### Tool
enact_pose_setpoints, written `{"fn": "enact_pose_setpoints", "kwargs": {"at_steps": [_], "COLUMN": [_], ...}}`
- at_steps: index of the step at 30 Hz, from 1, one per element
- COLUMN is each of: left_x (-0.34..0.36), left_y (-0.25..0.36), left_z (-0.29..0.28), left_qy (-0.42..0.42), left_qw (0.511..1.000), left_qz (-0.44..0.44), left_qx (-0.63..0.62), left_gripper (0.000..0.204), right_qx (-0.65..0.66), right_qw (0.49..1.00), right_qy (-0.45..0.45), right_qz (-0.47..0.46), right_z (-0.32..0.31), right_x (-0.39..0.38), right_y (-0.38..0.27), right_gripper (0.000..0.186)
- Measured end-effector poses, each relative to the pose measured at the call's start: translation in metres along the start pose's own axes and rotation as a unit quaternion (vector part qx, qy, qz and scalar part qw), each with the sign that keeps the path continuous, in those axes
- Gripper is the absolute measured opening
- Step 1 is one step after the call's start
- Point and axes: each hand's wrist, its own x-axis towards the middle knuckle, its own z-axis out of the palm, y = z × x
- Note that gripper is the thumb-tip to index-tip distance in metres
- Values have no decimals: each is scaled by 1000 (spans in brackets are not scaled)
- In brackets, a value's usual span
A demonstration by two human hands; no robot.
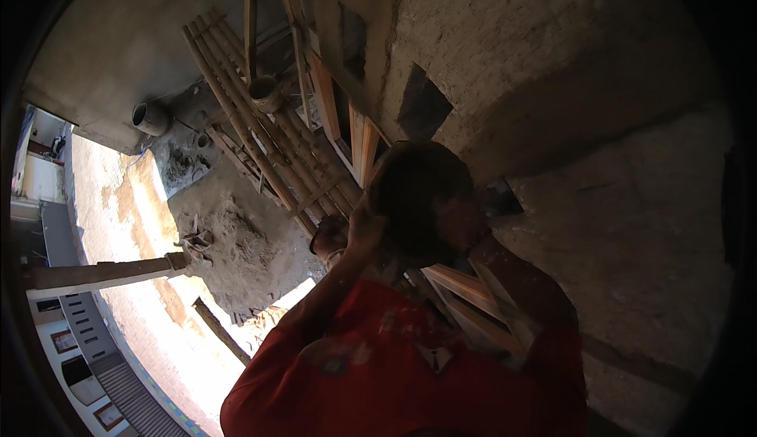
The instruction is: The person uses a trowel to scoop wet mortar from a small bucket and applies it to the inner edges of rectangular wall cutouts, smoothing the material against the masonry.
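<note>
A dark round bucket [422,170] is held in front of my chest, its open mouth turned up toward me. My left hand [366,232] is closed on the bucket's left rim. My right hand [461,222] reaches over the right side of the mouth, and its fingers are lost in shadow. What lies inside the bucket is too dark to make out. A foot [330,237] shows just left of my left hand, beside the bamboo poles.
A bamboo pole platform [260,133] stretches to the far left, with a second bucket [266,95] on it. Below lie a sand heap [236,236] and another bucket [151,119]. The rough plastered wall [552,66] stands to the right, with wooden frames [363,149] set in it.
</note>
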Motion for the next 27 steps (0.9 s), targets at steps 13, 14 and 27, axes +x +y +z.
{"fn": "enact_pose_setpoints", "kwargs": {"at_steps": [13, 14, 27], "left_x": [2, 0, 11], "left_y": [-27, -27, -9], "left_z": [-6, -9, -2], "left_qy": [5, 4, 31], "left_qw": [986, 985, 992], "left_qz": [65, 31, 67], "left_qx": [155, 170, 98], "left_gripper": [58, 59, 56], "right_qx": [-43, -67, 151], "right_qw": [985, 981, 961], "right_qy": [149, 163, 51], "right_qz": [-76, -84, -225], "right_z": [-81, -72, 4], "right_x": [-47, -32, -1], "right_y": [32, 37, 25], "right_gripper": [25, 25, 20]}}
